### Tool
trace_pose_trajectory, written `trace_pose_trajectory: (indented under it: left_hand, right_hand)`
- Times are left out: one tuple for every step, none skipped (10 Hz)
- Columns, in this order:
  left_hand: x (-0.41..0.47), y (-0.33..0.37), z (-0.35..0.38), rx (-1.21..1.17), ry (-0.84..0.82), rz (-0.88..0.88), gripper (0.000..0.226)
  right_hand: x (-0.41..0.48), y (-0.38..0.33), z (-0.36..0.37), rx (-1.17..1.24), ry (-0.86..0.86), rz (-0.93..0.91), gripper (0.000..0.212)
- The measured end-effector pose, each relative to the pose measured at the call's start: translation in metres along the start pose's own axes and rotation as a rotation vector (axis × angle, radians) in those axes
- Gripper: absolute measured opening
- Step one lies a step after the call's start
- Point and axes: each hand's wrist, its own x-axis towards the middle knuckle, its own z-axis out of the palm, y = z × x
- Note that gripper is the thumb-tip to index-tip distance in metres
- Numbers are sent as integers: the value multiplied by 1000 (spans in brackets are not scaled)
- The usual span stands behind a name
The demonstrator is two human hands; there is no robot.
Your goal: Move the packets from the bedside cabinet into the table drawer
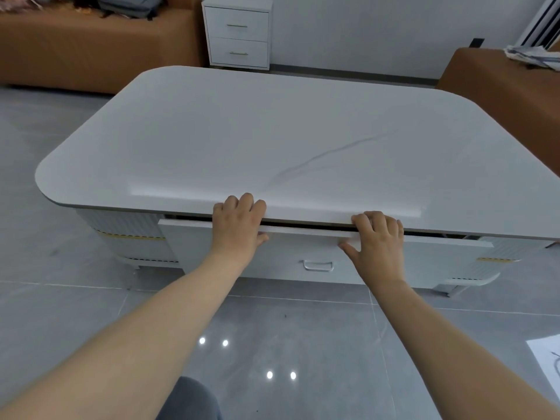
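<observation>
A low white table (272,140) with rounded corners stands in front of me. Its wide front drawer (303,250) is out by a narrow gap, and the inside is hidden in shadow. My left hand (238,225) grips the top edge of the drawer front, fingers curled over into the gap. My right hand (377,237) holds the same edge further right. A metal handle (318,265) sits low on the drawer front between my hands. The white bedside cabinet (238,31) with two shut drawers stands against the far wall. No packets are visible.
A brown sofa (91,47) with a grey bag on it runs along the far left. Another brown seat (509,86) with papers on it stands at the right. A printed sheet (545,362) lies on the grey tiled floor at the right.
</observation>
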Motion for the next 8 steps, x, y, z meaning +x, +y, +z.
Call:
trace_pose_trajectory:
  left_hand:
    - [3,2,8,11,89,-43,54]
    - [7,2,13,-23,167,-53,54]
    - [8,1,18,-51,198,-60,52]
    - [8,-2,23,-46,234,-31,51]
    - [8,-1,22,-45,234,-50,52]
    - [9,4,17,-53,148,-101,53]
    - [9,5,-1,-98,-1,-92,49]
    - [-1,2,-18,-213,-175,-82,46]
  right_hand:
    - [1,-1,8,7,84,29,40]
    - [3,-3,15,6,162,74,34]
    - [5,-4,21,24,208,113,34]
    - [4,-3,25,27,239,113,36]
    - [4,-4,22,26,228,115,36]
    - [5,-7,14,23,121,141,39]
    - [2,-10,-3,25,-75,91,48]
    - [-5,-4,-26,118,-274,61,60]
